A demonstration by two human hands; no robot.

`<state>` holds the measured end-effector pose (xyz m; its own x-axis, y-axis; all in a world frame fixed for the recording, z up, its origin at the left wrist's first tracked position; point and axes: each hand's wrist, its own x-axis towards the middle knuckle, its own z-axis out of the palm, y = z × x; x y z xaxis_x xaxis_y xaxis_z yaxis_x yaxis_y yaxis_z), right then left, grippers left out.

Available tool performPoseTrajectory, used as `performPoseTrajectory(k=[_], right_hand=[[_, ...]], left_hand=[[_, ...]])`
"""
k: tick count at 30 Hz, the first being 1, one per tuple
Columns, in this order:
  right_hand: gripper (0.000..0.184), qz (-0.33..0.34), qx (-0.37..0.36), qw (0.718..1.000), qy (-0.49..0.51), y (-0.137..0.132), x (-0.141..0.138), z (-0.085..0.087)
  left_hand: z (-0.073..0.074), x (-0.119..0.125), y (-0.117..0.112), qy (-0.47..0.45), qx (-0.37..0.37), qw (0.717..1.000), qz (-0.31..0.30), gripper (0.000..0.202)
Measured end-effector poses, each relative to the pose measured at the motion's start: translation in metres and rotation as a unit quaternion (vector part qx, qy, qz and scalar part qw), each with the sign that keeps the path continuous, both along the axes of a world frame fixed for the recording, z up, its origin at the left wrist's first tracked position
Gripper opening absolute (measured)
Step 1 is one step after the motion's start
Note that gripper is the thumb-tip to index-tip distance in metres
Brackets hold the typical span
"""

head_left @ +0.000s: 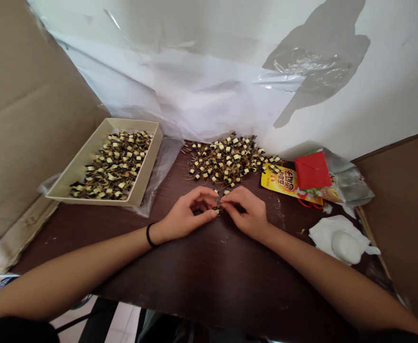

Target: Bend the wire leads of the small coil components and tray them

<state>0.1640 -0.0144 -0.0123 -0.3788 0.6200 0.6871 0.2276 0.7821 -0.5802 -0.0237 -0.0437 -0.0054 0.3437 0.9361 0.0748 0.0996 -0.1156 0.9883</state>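
Note:
Between thumb and fingers, my left hand (pixel 191 212) grips a small wire-leaded coil (pixel 216 210) with yellow tape round a dark body. My right hand (pixel 246 209) meets it from the right, its thumb and forefinger pinched on the coil's thin wire. Just beyond my fingertips lies a heap of similar coils (pixel 226 159) with yellow tape and copper-coloured leads. To the left, a beige tray (pixel 143 183) holds many more of them. The exact shape of the held coil is partly hidden by my fingers.
A yellow snack packet (pixel 278 180) and a red packet (pixel 313 170) lie right of the heap. Nearer me on that side is crumpled white tissue (pixel 341 238). Cardboard (pixel 34 90) walls the left side, and a plastic-covered white wall (pixel 209 90) stands behind.

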Motion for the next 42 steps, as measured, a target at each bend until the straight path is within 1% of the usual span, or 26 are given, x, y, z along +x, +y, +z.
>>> performPoseTrajectory(k=[10,13,15,17,21,24,27,29,31,34,37,39,42], right_hand=[[0.012,0.003,0.005,1.0,0.002,0.0,0.0,0.0],[0.013,0.006,-0.009,1.0,0.0,0.0,0.0,-0.001],[0.013,0.001,-0.045,0.999,-0.003,-0.001,-0.001,-0.002],[0.013,-0.008,-0.104,0.994,0.0,-0.002,-0.001,-0.002],[0.011,-0.007,-0.22,0.975,0.009,-0.005,-0.003,-0.002],[0.008,0.01,-0.272,0.962,0.016,-0.004,-0.005,-0.002],[0.011,0.016,-0.304,0.951,0.053,0.0,-0.006,-0.007],[0.018,0.01,-0.308,0.947,0.093,0.002,-0.006,-0.01],[0.023,0.012,-0.305,0.945,0.115,0.002,-0.005,-0.012],[0.023,0.041,-0.312,0.945,0.092,-0.001,-0.003,-0.01],[0.016,0.06,-0.314,0.946,0.054,-0.004,-0.004,-0.007],[0.011,0.053,-0.31,0.948,0.051,-0.004,-0.005,-0.006],[0.01,0.042,-0.317,0.945,0.065,-0.001,-0.005,-0.007]], left_hand=[[0.0,0.001,-0.002,0.025,0.031,0.999,-0.002,0.029],[-0.001,0.001,-0.002,0.023,0.024,0.999,-0.005,0.029],[-0.001,0.001,-0.002,0.008,0.012,1.0,-0.01,0.03],[-0.001,0.001,-0.001,-0.008,0.002,1.0,-0.016,0.03],[0.0,0.001,0.0,-0.031,-0.008,0.999,-0.029,0.029],[0.001,0.002,0.001,-0.048,-0.028,0.998,-0.028,0.029],[0.002,0.004,0.002,-0.074,-0.078,0.994,0.006,0.032],[0.002,0.006,0.003,-0.108,-0.121,0.986,0.036,0.036],[0.002,0.009,0.003,-0.153,-0.161,0.974,0.053,0.04],[0.001,0.012,0.003,-0.217,-0.199,0.954,0.063,0.043],[0.0,0.012,0.003,-0.251,-0.219,0.94,0.071,0.044],[-0.002,0.012,0.003,-0.255,-0.22,0.939,0.071,0.044],[-0.005,0.011,0.003,-0.232,-0.199,0.95,0.063,0.042]])
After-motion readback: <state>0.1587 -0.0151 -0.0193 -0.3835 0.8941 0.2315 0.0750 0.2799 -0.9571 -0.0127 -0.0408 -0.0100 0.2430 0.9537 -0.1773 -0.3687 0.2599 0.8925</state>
